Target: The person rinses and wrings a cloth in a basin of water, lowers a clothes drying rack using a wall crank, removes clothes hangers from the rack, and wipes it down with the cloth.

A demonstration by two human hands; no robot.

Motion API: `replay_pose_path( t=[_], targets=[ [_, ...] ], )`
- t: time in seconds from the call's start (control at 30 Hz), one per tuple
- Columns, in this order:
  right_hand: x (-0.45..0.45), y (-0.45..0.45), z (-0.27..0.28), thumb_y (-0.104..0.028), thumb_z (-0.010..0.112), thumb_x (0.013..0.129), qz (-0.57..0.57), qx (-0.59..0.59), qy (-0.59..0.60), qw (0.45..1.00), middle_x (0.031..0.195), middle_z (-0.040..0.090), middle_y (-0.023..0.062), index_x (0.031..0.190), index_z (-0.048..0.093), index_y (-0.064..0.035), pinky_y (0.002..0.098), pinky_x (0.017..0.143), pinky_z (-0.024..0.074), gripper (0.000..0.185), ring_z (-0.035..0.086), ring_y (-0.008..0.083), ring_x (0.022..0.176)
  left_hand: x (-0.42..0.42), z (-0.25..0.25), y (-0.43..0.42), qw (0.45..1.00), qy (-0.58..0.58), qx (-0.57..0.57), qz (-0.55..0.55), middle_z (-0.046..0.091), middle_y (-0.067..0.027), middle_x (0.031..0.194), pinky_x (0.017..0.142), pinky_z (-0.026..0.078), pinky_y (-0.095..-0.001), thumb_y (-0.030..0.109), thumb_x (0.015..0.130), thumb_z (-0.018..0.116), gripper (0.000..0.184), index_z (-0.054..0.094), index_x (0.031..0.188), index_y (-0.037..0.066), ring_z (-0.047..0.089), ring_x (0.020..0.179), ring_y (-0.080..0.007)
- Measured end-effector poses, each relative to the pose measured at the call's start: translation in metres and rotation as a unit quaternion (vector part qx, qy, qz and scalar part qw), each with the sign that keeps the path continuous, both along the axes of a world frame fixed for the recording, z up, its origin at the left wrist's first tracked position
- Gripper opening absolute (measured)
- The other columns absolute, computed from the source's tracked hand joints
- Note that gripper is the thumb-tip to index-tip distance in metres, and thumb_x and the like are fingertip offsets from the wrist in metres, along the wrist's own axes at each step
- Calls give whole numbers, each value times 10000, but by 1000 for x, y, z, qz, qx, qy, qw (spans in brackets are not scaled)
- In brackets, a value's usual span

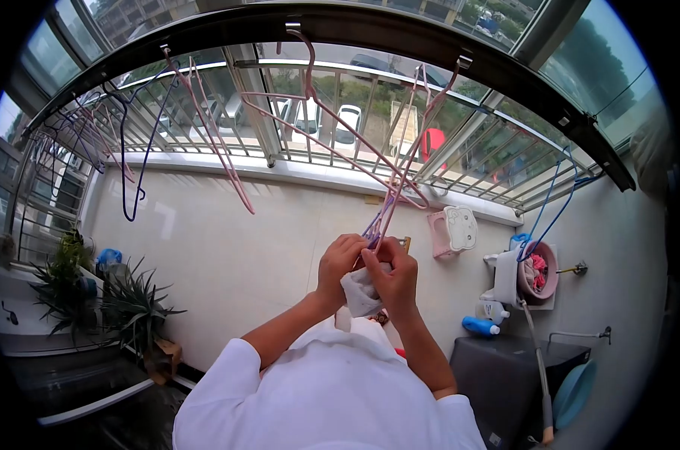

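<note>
Both of my hands meet in front of my chest, at the lower end of a cluster of pink and purple hangers [386, 217]. My left hand [340, 264] is closed, its fingers curled at the purple part of the hangers. Next to it, my right hand [396, 279] is closed too, the thumb pressing a small light-grey cloth [363, 294] that hangs below the fingers. The cloth is bunched, and its kind cannot be made out. My fingers hide where cloth and hangers meet.
A dark rail [385, 24] overhead carries pink and blue hangers. A pink-and-white stool [452, 231] stands near the railing. Right: a pink basin [541, 271] with laundry, blue bottle [480, 325] and dark-grey cabinet [505, 375]. Spiky potted plants [133, 304] are left.
</note>
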State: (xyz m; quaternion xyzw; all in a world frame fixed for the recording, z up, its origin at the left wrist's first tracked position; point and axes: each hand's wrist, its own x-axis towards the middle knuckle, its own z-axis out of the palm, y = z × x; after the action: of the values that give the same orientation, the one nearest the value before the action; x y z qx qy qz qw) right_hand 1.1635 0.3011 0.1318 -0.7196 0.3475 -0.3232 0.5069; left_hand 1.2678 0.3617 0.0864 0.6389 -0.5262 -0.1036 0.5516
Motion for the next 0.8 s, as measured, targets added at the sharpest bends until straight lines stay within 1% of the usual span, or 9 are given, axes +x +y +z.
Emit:
replay_pose_path(
  t=[0.03, 0.13, 0.17, 0.2, 0.33, 0.47, 0.53, 0.67, 0.8],
  targets=[
    [-5, -5, -5, -121, 624, 829, -2, -29, 24, 999, 621, 594, 97, 793, 569, 2, 250, 522, 425, 139, 570, 128, 547, -2, 5, -2, 1000, -28, -8, -12, 611, -123, 868, 721, 474, -370, 36, 738, 610, 178, 604, 915, 19, 577, 857, -311],
    [-20, -9, -3, -127, 595, 851, -28, -77, 21, 996, 573, 531, 97, 775, 573, 16, 271, 495, 395, 164, 480, 147, 492, -3, -10, 2, 999, 36, 30, -21, 607, -124, 866, 691, 471, -296, 35, 817, 586, 134, 614, 944, 2, 587, 804, -256],
    [-30, -11, 0, -127, 589, 856, -46, -92, 34, 994, 564, 509, 96, 773, 569, 17, 273, 488, 382, 167, 453, 149, 484, 1, -22, 2, 997, 75, 23, 2, 612, -103, 812, 652, 460, -267, 38, 869, 557, 116, 620, 960, 4, 587, 742, -191],
    [-40, -11, 9, -128, 584, 861, -66, -106, 48, 991, 554, 488, 95, 772, 566, 17, 275, 480, 370, 171, 426, 152, 476, 5, -25, 4, 981, 194, 1, 22, 607, -70, 752, 660, 446, -255, 79, 906, 534, 130, 624, 967, 8, 566, 720, -137],
    [-81, -22, 29, -100, 569, 866, -120, -187, 77, 972, 537, 436, 101, 753, 553, 8, 287, 465, 348, 158, 389, 161, 460, 22, 10, 5, 910, 393, -100, 81, 606, -48, 751, 741, 428, -241, 172, 951, 484, 224, 613, 999, -5, 555, 721, -108],
    [-114, -35, 47, -76, 580, 854, -159, -290, 107, 938, 544, 459, 118, 752, 547, -5, 308, 448, 348, 128, 426, 212, 435, 30, 43, -7, 852, 481, -198, 64, 606, -39, 808, 776, 434, -245, 187, 947, 492, 222, 613, 1008, 11, 567, 757, -101],
    [-133, -40, 58, -72, 581, 850, -173, -343, 138, 913, 545, 467, 122, 750, 543, -11, 321, 441, 348, 123, 452, 242, 433, 31, 51, -14, 850, 478, -218, 36, 598, -51, 778, 767, 455, -260, 164, 952, 468, 223, 609, 1004, -1, 566, 755, -105],
    [-167, -62, 59, -53, 565, 858, -175, -439, 188, 861, 582, 520, 129, 779, 571, -13, 331, 453, 377, 89, 516, 249, 464, 21, 67, -24, 873, 429, -207, 102, 637, -63, 809, 799, 456, -265, 178, 953, 469, 244, 592, 1073, 5, 594, 779, -120],
    [-180, -71, 61, -53, 566, 858, -169, -443, 177, 863, 589, 534, 134, 796, 578, -19, 347, 450, 380, 72, 530, 279, 476, 27, 92, -39, 857, 399, -285, 158, 673, -117, 922, 840, 452, -285, 221, 945, 493, 263, 603, 1053, 7, 636, 866, -178]
  ],
)
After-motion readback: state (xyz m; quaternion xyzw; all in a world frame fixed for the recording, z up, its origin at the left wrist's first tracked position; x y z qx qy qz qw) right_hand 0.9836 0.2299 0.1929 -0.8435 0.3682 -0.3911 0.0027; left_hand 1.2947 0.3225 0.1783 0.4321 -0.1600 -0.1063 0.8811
